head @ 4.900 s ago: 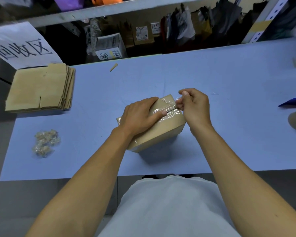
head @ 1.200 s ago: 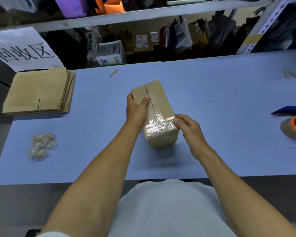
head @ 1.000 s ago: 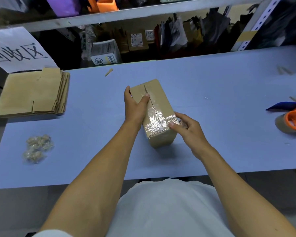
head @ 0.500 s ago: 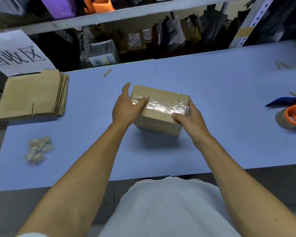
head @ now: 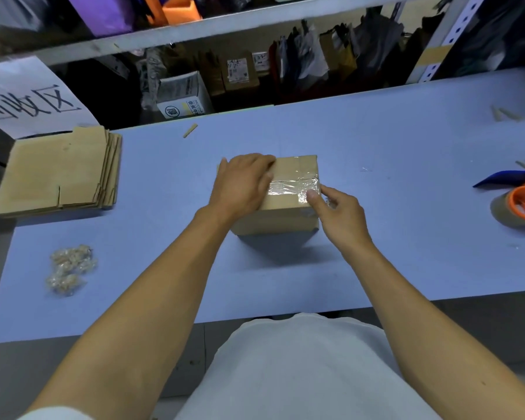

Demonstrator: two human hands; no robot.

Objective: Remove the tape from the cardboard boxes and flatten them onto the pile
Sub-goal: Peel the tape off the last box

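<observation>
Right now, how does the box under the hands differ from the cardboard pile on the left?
The box stands assembled as a closed block; the pile is flattened sheets stacked flat. The box carries clear tape along its top seam; the pile shows none. The left hand presses on the box and the right hand pinches at its tape end; nothing touches the pile. Both are plain brown cardboard on the blue table.

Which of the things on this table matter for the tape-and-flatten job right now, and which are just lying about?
Job:
cardboard box
clear tape on its top seam
pile of flattened boxes
left hand, flat on box
right hand, at the tape's end

Lying about:
balled-up tape scraps
tape dispenser
cardboard sliver
</observation>
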